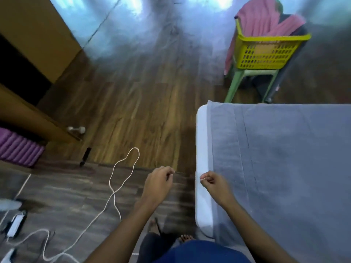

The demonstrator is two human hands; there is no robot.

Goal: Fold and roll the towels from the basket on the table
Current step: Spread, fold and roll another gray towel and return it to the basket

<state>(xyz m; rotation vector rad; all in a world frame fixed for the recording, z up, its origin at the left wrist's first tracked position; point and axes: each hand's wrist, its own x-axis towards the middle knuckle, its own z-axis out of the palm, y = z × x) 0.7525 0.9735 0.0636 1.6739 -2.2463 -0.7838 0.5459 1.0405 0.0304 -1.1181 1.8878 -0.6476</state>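
- Early stage: one grey towel (284,168) lies flat on the table (201,133), just right of the right hand (214,184). No fold or roll in view.
- One basket (266,52), far ahead of the right hand, with one pink towel (262,19) draped over its rim.
- Left hand (158,180): fingers curled, empty.
- Right hand: curled at the table edge; can't tell if it pinches anything.

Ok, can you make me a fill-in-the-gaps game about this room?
1. The basket is coloured ____.
2. The towel hanging over its edge is ____.
3. The basket stands on a green ____.
4. The white cord lies on the wooden ____.
Missing words: yellow; pink; chair; floor.
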